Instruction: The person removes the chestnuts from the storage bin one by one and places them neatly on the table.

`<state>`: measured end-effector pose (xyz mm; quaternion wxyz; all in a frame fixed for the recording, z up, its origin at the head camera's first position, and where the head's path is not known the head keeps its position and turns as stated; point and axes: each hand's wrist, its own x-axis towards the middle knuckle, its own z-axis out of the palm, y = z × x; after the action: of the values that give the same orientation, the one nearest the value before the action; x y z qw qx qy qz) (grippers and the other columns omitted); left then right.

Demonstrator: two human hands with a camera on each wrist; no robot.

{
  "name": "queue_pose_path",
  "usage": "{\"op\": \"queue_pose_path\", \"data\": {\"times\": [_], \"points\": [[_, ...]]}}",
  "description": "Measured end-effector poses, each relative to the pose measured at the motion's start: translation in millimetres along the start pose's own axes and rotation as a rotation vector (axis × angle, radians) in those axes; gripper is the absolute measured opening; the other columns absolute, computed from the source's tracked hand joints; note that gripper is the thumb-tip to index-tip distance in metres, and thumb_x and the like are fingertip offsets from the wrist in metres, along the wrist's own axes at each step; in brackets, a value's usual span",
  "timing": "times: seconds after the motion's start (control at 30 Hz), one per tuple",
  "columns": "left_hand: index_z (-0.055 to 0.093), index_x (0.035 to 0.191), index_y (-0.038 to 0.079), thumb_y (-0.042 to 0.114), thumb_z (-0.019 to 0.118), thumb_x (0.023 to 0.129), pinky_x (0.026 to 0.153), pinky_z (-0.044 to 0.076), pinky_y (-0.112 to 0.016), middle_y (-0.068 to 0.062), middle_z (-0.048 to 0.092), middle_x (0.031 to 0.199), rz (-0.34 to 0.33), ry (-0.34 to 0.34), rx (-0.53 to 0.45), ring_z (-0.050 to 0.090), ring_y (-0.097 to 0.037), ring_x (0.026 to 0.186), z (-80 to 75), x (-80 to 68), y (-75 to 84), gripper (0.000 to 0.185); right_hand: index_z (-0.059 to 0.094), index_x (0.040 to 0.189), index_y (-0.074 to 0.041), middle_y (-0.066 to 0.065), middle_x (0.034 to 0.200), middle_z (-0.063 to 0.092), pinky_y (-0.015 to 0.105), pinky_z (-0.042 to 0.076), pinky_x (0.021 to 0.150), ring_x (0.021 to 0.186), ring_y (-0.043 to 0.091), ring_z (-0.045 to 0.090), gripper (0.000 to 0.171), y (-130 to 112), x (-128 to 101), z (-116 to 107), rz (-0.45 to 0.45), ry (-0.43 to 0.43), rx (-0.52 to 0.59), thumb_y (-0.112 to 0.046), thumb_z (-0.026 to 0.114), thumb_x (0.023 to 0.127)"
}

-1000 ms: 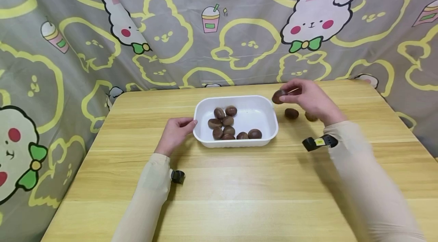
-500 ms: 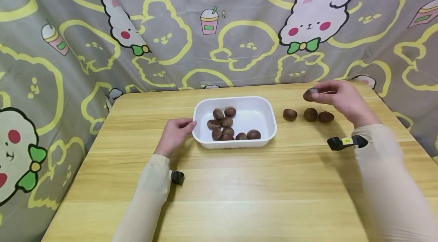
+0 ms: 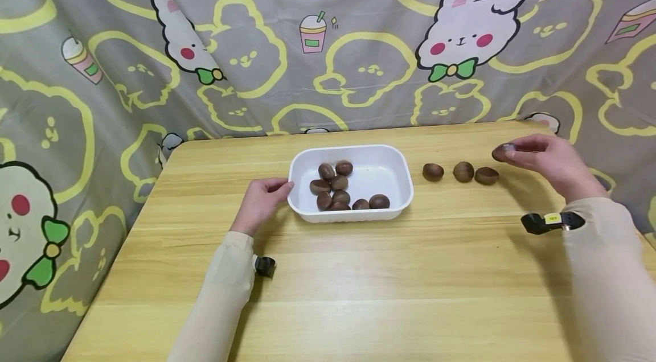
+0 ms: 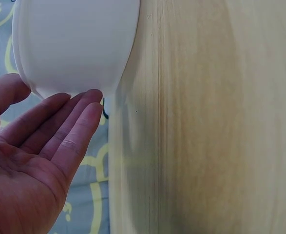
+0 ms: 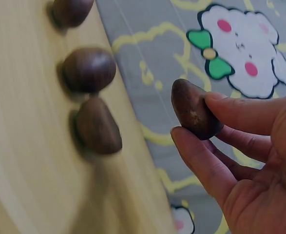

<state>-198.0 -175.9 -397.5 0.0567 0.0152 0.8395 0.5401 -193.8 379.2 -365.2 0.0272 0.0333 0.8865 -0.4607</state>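
A white tray [image 3: 405, 188] sits mid-table with several brown chestnuts [image 3: 338, 182] in it. My left hand [image 3: 262, 201] rests open against the tray's left wall [image 4: 74, 48], its straight fingers [image 4: 69, 131] touching it. Three chestnuts [image 3: 463, 172] lie in a row on the wooden table [image 3: 359, 282] right of the tray; the wrist view shows them [image 5: 89, 70] too. My right hand [image 3: 556, 163] hovers just right of that row and pinches one chestnut [image 3: 501, 152] [image 5: 194, 109] between thumb and fingers above the table.
A cartoon-print grey and yellow cloth [image 3: 328, 37] hangs behind and around the table. The table's right edge [image 3: 605, 180] lies close under my right hand. Black wrist cameras [image 3: 550, 221] sit on both sleeves.
My right hand has carried the chestnut from beside the tray's right corner rightwards, past the row of three. The left hand and tray have stayed put.
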Motion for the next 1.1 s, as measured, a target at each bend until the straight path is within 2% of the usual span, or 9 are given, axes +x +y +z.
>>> {"op": "queue_pose_path", "data": {"times": [0.1, 0.33, 0.5, 0.57, 0.67, 0.8, 0.93, 1.1], "points": [[0.069, 0.118, -0.004, 0.025, 0.065, 0.096, 0.094, 0.049, -0.04, -0.016, 0.069, 0.113, 0.002, -0.002, 0.015, 0.061, -0.027, 0.109, -1.9, -0.3, 1.2, 0.036, 0.063, 0.125, -0.005, -0.015, 0.101, 0.072, 0.013, 0.034, 0.078, 0.097, -0.01, 0.055, 0.049, 9, -3, -5, 0.028, -0.01, 0.009, -0.041, 0.067, 0.093], [0.068, 0.118, -0.004, 0.023, 0.064, 0.097, 0.095, 0.048, -0.042, -0.017, 0.069, 0.113, 0.017, -0.015, 0.067, 0.061, -0.028, 0.11, -5.5, 0.4, 2.8, 0.035, 0.064, 0.113, -0.015, -0.028, 0.09, 0.064, 0.012, 0.036, 0.072, 0.084, -0.012, 0.054, 0.031, 27, -3, -8, 0.093, -0.02, 0.007, -0.037, 0.07, 0.092], [0.068, 0.118, -0.004, 0.026, 0.065, 0.097, 0.096, 0.048, -0.041, -0.017, 0.068, 0.114, 0.007, -0.011, 0.044, 0.061, -0.028, 0.111, -4.7, 2.1, 0.6, 0.037, 0.066, 0.109, -0.014, -0.023, 0.089, 0.066, 0.01, 0.041, 0.072, 0.083, -0.008, 0.059, 0.021, 39, -1, -9, 0.11, -0.061, 0.071, -0.027, 0.071, 0.093], [0.068, 0.119, -0.004, 0.026, 0.065, 0.097, 0.096, 0.048, -0.041, -0.018, 0.068, 0.115, 0.01, -0.013, 0.041, 0.061, -0.028, 0.111, -4.4, 2.5, 0.0, 0.038, 0.066, 0.111, -0.008, -0.023, 0.089, 0.065, 0.01, 0.042, 0.071, 0.083, -0.008, 0.059, 0.026, 43, 1, -8, 0.104, -0.072, 0.055, -0.026, 0.07, 0.093], [0.068, 0.119, -0.004, 0.027, 0.065, 0.097, 0.096, 0.048, -0.041, -0.018, 0.068, 0.115, 0.014, -0.015, 0.037, 0.061, -0.028, 0.111, -3.8, 3.0, -0.6, 0.038, 0.062, 0.117, 0.003, -0.025, 0.09, 0.062, 0.011, 0.041, 0.071, 0.083, -0.011, 0.054, 0.044, 49, 3, -7, 0.092, -0.057, -0.033, -0.032, 0.071, 0.092], [0.068, 0.118, -0.004, 0.026, 0.065, 0.097, 0.096, 0.048, -0.041, -0.018, 0.068, 0.114, 0.016, -0.016, 0.033, 0.061, -0.028, 0.11, -2.7, 3.6, -1.2, 0.037, 0.057, 0.124, 0.01, -0.024, 0.092, 0.059, 0.013, 0.04, 0.07, 0.083, -0.012, 0.048, 0.062, 53, 4, -5, 0.098, -0.026, -0.124, -0.039, 0.073, 0.089], [0.068, 0.118, -0.004, 0.026, 0.065, 0.097, 0.095, 0.048, -0.041, -0.018, 0.068, 0.115, 0.012, -0.018, 0.03, 0.062, -0.028, 0.11, -1.8, 3.2, -1.3, 0.037, 0.056, 0.125, 0.011, -0.022, 0.094, 0.057, 0.015, 0.039, 0.071, 0.085, -0.009, 0.046, 0.064, 56, 4, -3, 0.109, -0.017, -0.147, -0.04, 0.071, 0.09], [0.068, 0.118, -0.004, 0.024, 0.064, 0.097, 0.092, 0.051, -0.039, -0.018, 0.069, 0.113, 0.01, -0.012, 0.023, 0.064, -0.028, 0.106, -1.3, 1.9, -0.9, 0.036, 0.054, 0.124, 0.013, -0.025, 0.089, 0.058, 0.015, 0.039, 0.07, 0.082, -0.01, 0.05, 0.056, 59, 3, -3, 0.117, -0.032, -0.088, -0.033, 0.068, 0.094]]}}
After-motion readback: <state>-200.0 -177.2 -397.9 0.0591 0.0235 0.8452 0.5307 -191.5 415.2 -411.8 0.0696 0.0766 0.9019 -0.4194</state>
